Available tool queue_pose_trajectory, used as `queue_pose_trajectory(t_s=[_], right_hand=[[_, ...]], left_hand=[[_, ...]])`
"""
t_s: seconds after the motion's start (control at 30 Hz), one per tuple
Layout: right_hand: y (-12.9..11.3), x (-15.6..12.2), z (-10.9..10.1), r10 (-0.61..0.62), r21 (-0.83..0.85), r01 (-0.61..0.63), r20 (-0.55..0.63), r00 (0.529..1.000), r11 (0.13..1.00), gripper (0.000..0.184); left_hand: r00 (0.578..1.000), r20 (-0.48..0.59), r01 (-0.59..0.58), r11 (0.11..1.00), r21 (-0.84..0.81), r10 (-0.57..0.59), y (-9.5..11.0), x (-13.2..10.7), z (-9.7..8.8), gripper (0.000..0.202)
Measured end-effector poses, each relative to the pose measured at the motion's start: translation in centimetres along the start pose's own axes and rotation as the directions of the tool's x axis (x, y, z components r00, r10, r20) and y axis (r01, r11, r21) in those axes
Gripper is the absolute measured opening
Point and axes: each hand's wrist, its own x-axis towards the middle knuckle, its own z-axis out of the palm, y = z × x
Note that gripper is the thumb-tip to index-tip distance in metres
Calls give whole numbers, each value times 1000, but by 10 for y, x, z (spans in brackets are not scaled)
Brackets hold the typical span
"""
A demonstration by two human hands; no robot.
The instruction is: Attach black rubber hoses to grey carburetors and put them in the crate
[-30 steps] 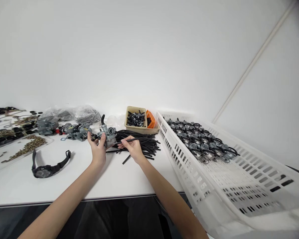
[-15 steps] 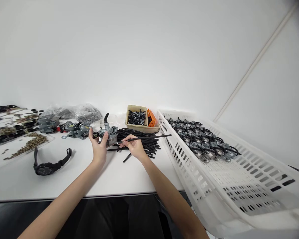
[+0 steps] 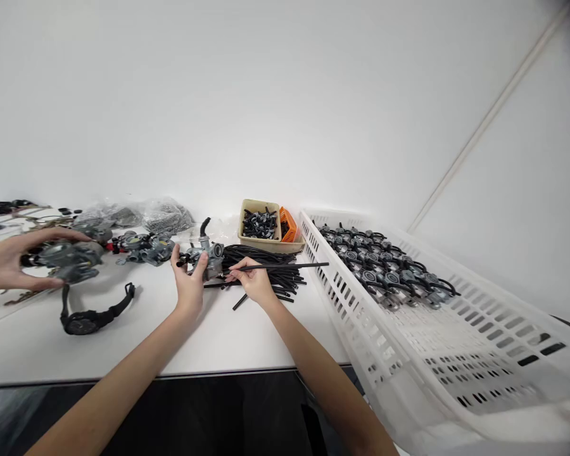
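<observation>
My left hand (image 3: 187, 280) is shut on a grey metal carburetor (image 3: 209, 258), which has a short black rubber stub pointing up. My right hand (image 3: 253, 282) pinches a thin black rubber hose (image 3: 285, 266) near one end, and that end is close to the carburetor's lower right side. I cannot tell whether they touch. Just behind my right hand lies a heap of loose black hoses (image 3: 266, 269).
At the left, a co-worker's hand (image 3: 9, 267) holds another carburetor (image 3: 69, 261) above the white table (image 3: 123, 351). A black wristwatch (image 3: 88, 321) lies nearby. Further back are carburetors, bags and a tan box (image 3: 259, 218). A white slotted crate (image 3: 346, 316) holds several finished-looking carburetors.
A co-worker's hand has come in at the left with a carburetor. My hands have shifted only slightly, and the hose now lies level with its end by the carburetor.
</observation>
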Motion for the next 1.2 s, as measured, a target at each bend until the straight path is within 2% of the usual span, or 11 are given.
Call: queue_pose_trajectory(t_s=[0.1, 0.2, 0.3, 0.5, 0.6, 0.73, 0.9, 1.07, 1.13, 1.2], right_hand=[[0, -1, 3, 21, 22, -21, 32, 999, 1000, 26], [-3, 0, 7, 46, 12, -46, 13, 999, 999, 27], [-6, 0, 10, 44, -80, -43, 5, 999, 996, 28], [-4, -3, 14, -8, -283, 19, 41, 999, 959, 48], [0, -3, 18, 42, -261, -34, 25, 999, 965, 53], [4, -1, 20, 88, -214, -76, 47, 995, 974, 53], [6, -5, 23, 50, -319, -28, 61, 997, 947, 52], [-1, -13, 29, -115, -537, 153, 104, 988, 830, 45], [-4, -12, 29, -121, -568, 159, 104, 987, 807, 44], [-5, -8, 27, -89, -552, 130, 100, 991, 824, 45]], left_hand=[[997, -28, 64, 995, -71, -66, 2, 3, 1, 75], [998, -25, 58, 993, -105, -61, 6, 4, 2, 67], [999, -18, 45, 992, -119, -47, 9, 2, 4, 65], [1000, 19, 18, 988, -151, -16, 9, 0, 6, 61], [1000, 23, -13, 981, -196, 18, 8, -1, 8, 53], [999, 14, 51, 970, -238, -50, 9, -1, 8, 54], [1000, 8, 9, 961, -275, -7, 8, -1, 7, 52], [999, -35, 1, 964, -267, -11, 6, 0, 5, 54], [999, -35, -23, 965, -260, 15, 4, 2, 3, 53], [998, -8, -61, 969, -239, 61, 1, 3, 2, 52]])
